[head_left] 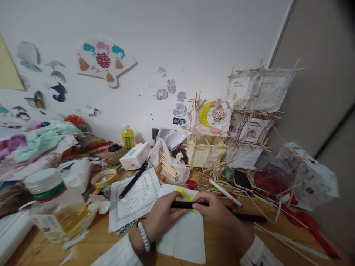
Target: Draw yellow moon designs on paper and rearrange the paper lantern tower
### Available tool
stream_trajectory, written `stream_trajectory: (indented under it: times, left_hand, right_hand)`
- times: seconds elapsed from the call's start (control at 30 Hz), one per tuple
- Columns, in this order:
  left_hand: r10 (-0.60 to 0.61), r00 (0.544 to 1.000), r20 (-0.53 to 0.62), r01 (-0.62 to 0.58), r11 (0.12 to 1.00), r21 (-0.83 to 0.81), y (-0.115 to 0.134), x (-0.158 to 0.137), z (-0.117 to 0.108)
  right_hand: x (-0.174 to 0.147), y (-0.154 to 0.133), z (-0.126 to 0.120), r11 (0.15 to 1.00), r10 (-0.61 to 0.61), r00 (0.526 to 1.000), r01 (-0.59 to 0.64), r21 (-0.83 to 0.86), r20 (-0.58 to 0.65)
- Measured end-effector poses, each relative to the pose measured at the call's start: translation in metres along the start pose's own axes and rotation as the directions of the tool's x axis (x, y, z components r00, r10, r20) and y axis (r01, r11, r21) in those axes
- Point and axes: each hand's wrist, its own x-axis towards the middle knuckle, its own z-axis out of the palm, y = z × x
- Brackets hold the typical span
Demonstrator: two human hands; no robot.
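Note:
A black marker pen [180,205] lies level between my hands. My left hand [162,214], with a beaded bracelet at the wrist, is closed around its left part. The fingers of my right hand [212,208] pinch its right part. Beneath both hands, a white sheet [181,238] with yellow marks is spread on the wooden table; my hands and the pen cover some of the marks. To the left, a printed line drawing [130,207] carries another black pen [134,181]. A white marker [226,193] rests behind my right hand, and a dark marker [248,217] to its right.
Left stand a plastic jar of yellow liquid [59,207] and a roll of tape [104,178]. Behind are a white box [135,156], a yellow bottle [128,136] and a bag of sticks [169,166]. Stick-framed cloth panels [213,118] rise back right, near a phone [243,180].

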Motion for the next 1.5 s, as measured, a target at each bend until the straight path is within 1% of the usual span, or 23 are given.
stream_trajectory:
  times: [0.07, 0.13, 0.2, 0.27, 0.3, 0.37, 0.47, 0.53, 0.67, 0.77, 0.87, 0.93, 1.03, 1.1, 1.17, 1.2, 1.27, 1.3, 1.33, 1.37, 1.4, 1.47, 1.5]
  left_hand:
    - [0.028, 0.998, -0.064, -0.023, 0.996, 0.088, -0.005, 0.004, -0.005]
    - [0.021, 0.988, -0.151, 0.016, 0.971, 0.238, -0.014, 0.008, -0.018]
    - [-0.051, 0.971, -0.233, 0.148, 0.895, 0.42, -0.025, 0.012, -0.036]
    - [-0.18, 0.941, -0.286, 0.318, 0.757, 0.571, -0.038, 0.015, -0.055]
    - [-0.228, 0.918, -0.323, 0.384, 0.71, 0.591, -0.044, 0.015, -0.063]
    - [-0.3, 0.876, -0.378, 0.478, 0.651, 0.59, -0.057, 0.015, -0.075]
    - [-0.392, 0.828, -0.401, 0.56, 0.621, 0.549, -0.072, 0.012, -0.081]
    - [-0.436, 0.81, -0.392, 0.585, 0.629, 0.512, -0.078, 0.011, -0.081]
    - [-0.432, 0.804, -0.409, 0.585, 0.701, 0.408, -0.077, 0.011, -0.079]
    - [-0.415, 0.798, -0.437, 0.558, 0.782, 0.279, -0.069, 0.013, -0.077]
    - [-0.411, 0.787, -0.461, 0.501, 0.861, 0.089, -0.061, 0.018, -0.071]
    - [-0.409, 0.784, -0.468, 0.432, 0.9, -0.063, -0.057, 0.022, -0.064]
    - [-0.437, 0.796, -0.419, 0.328, 0.893, -0.308, -0.049, 0.025, -0.051]
    - [-0.453, 0.818, -0.355, 0.28, 0.852, -0.442, -0.039, 0.025, -0.04]
    - [-0.469, 0.843, -0.264, 0.242, 0.769, -0.592, -0.027, 0.023, -0.03]
    - [-0.479, 0.855, -0.201, 0.222, 0.688, -0.691, -0.021, 0.022, -0.025]
    - [-0.476, 0.878, -0.051, 0.18, 0.428, -0.885, -0.01, 0.02, -0.014]
    - [-0.457, 0.89, 0.001, 0.163, 0.314, -0.935, -0.005, 0.02, -0.009]
    - [-0.434, 0.9, 0.035, 0.151, 0.236, -0.96, -0.002, 0.02, -0.004]
    - [-0.412, 0.91, 0.044, 0.144, 0.214, -0.966, 0.001, 0.02, 0.0]
    - [-0.392, 0.919, 0.043, 0.14, 0.221, -0.965, 0.004, 0.02, 0.003]
    - [-0.375, 0.927, 0.026, 0.13, 0.254, -0.958, 0.008, 0.02, 0.007]
    - [-0.385, 0.923, 0.011, 0.124, 0.268, -0.956, 0.01, 0.019, 0.007]
  right_hand:
    - [0.002, 0.004, -0.012, 0.999, -0.025, 0.997, 0.023, -0.034, -0.066]
    - [0.006, 0.012, -0.026, 0.992, -0.073, 0.975, 0.049, -0.119, -0.211]
    - [0.01, 0.025, -0.036, 0.962, -0.151, 0.93, 0.06, -0.266, -0.335]
    - [0.014, 0.038, -0.04, 0.897, -0.243, 0.893, 0.057, -0.439, -0.379]
    - [0.016, 0.044, -0.04, 0.854, -0.283, 0.882, 0.053, -0.517, -0.377]
    - [0.019, 0.052, -0.036, 0.763, -0.344, 0.873, 0.044, -0.645, -0.346]
    - [0.021, 0.056, -0.029, 0.656, -0.396, 0.863, 0.028, -0.754, -0.313]
    - [0.02, 0.055, -0.026, 0.624, -0.424, 0.849, 0.021, -0.781, -0.315]
    - [0.017, 0.053, -0.027, 0.604, -0.455, 0.825, 0.008, -0.797, -0.336]
    - [0.015, 0.048, -0.025, 0.587, -0.431, 0.839, -0.017, -0.81, -0.331]
    - [0.013, 0.042, -0.02, 0.563, -0.382, 0.87, -0.051, -0.825, -0.313]
    - [0.014, 0.04, -0.017, 0.553, -0.357, 0.875, -0.084, -0.829, -0.326]
    - [0.018, 0.04, -0.017, 0.585, -0.352, 0.859, -0.109, -0.804, -0.373]
    - [0.02, 0.04, -0.02, 0.649, -0.377, 0.826, -0.088, -0.756, -0.42]
    - [0.021, 0.039, -0.022, 0.733, -0.414, 0.759, -0.048, -0.678, -0.502]
    - [0.02, 0.037, -0.023, 0.774, -0.429, 0.712, -0.028, -0.632, -0.556]
    - [0.019, 0.032, -0.018, 0.844, -0.433, 0.617, 0.021, -0.536, -0.657]
    - [0.017, 0.028, -0.011, 0.87, -0.424, 0.585, 0.051, -0.491, -0.692]
    - [0.016, 0.024, -0.003, 0.89, -0.411, 0.573, 0.085, -0.448, -0.709]
    - [0.014, 0.02, 0.009, 0.905, -0.398, 0.585, 0.123, -0.408, -0.707]
    - [0.012, 0.015, 0.022, 0.912, -0.391, 0.619, 0.161, -0.377, -0.681]
    - [0.008, 0.005, 0.052, 0.919, -0.385, 0.731, 0.246, -0.309, -0.564]
    - [0.006, 0.0, 0.066, 0.908, -0.412, 0.778, 0.304, -0.289, -0.474]
